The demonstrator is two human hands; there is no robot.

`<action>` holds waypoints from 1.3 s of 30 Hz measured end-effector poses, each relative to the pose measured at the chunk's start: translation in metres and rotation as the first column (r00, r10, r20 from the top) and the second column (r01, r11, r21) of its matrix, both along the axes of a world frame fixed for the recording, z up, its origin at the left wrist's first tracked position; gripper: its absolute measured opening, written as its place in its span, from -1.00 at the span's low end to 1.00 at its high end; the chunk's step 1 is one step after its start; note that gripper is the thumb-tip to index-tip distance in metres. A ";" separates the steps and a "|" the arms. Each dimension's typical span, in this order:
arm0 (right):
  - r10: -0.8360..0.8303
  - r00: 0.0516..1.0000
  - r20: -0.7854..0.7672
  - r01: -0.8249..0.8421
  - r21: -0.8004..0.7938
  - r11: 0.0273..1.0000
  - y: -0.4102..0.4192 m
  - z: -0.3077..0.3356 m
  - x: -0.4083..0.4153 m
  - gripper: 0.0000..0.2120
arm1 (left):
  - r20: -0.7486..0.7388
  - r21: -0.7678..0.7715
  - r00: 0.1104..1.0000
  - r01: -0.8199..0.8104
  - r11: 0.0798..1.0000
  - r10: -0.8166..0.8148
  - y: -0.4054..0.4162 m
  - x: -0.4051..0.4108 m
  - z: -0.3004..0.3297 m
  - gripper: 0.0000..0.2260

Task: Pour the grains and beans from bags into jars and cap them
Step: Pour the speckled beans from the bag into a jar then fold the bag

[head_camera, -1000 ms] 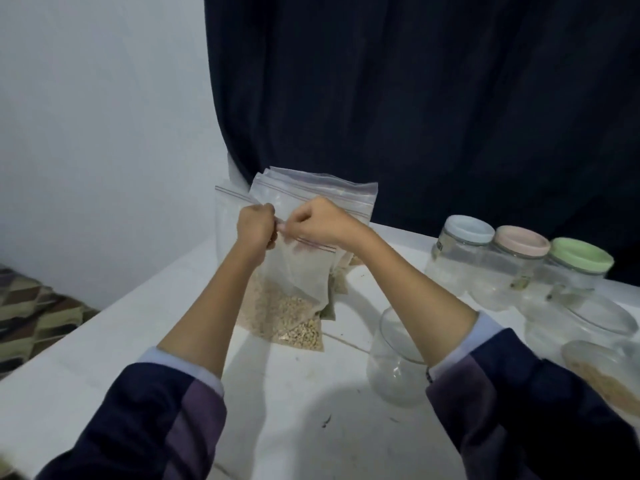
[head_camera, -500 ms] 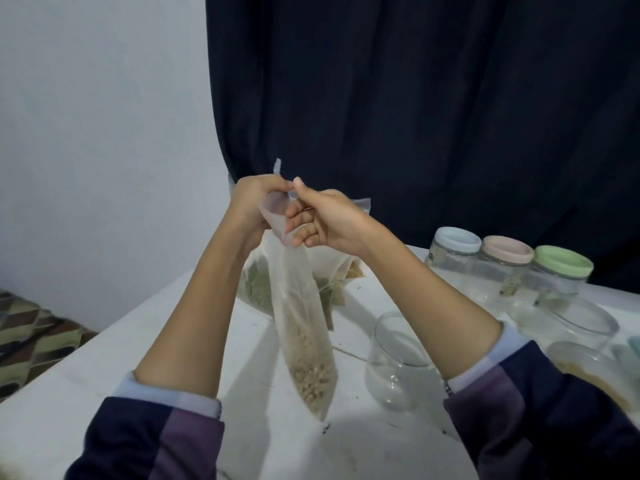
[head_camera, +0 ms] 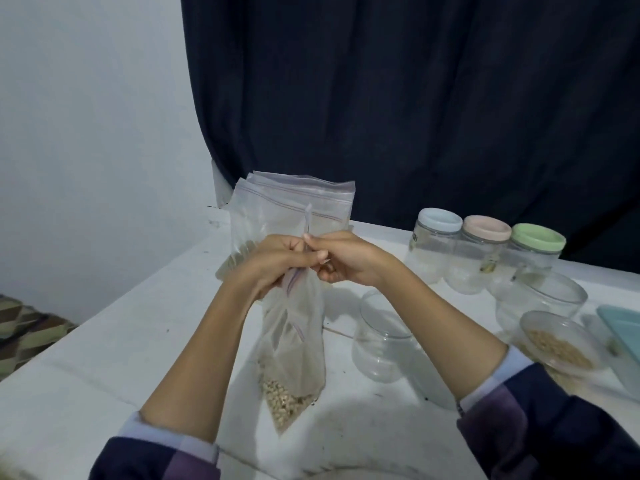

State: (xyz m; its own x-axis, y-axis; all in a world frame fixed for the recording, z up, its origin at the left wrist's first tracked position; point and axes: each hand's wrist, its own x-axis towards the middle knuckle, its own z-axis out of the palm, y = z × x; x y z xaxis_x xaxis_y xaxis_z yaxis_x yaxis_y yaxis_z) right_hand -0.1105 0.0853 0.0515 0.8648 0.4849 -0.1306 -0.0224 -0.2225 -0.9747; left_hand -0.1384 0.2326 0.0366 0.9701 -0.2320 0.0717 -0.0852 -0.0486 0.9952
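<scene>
A clear zip bag (head_camera: pixel 294 362) with pale beans in its lower corner hangs tilted over the white table (head_camera: pixel 114 344). My left hand (head_camera: pixel 273 265) and my right hand (head_camera: pixel 341 259) both pinch its top edge, close together, fingers closed on the plastic. An open, empty glass jar (head_camera: pixel 382 337) stands just right of the bag. Behind the hands, several more zip bags (head_camera: pixel 298 206) stand upright against the wall. Three capped jars sit at the back right, with a white lid (head_camera: pixel 440 220), a pink lid (head_camera: pixel 486 228) and a green lid (head_camera: pixel 538 238).
An open glass jar (head_camera: pixel 543 299) and another open jar holding pale beans (head_camera: pixel 561 344) stand at the right. A light blue tray (head_camera: pixel 623 327) lies at the right edge. A dark curtain (head_camera: pixel 415 98) hangs behind the table. Patterned floor shows at the left.
Both hands lifted the bean bag off the table, turned it on edge, then lowered with it. The bag now hangs with the beans gathered in its bottom corner.
</scene>
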 end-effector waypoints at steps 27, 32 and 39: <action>0.086 0.996 -0.017 -0.086 -0.060 0.994 -0.001 0.003 -0.020 -0.69 | 0.067 0.155 0.993 -0.110 0.982 0.101 0.005 -0.024 -0.007 -0.72; -0.155 0.985 0.078 0.160 -0.068 0.985 0.001 -0.001 -0.022 -0.66 | 0.047 0.080 0.963 -0.267 0.960 0.264 0.008 -0.021 -0.008 -0.78; -0.108 0.933 0.343 0.286 -0.528 0.800 -0.005 0.015 -0.022 -0.91 | 0.220 0.369 0.926 -0.371 0.852 0.307 0.028 -0.012 0.001 -0.80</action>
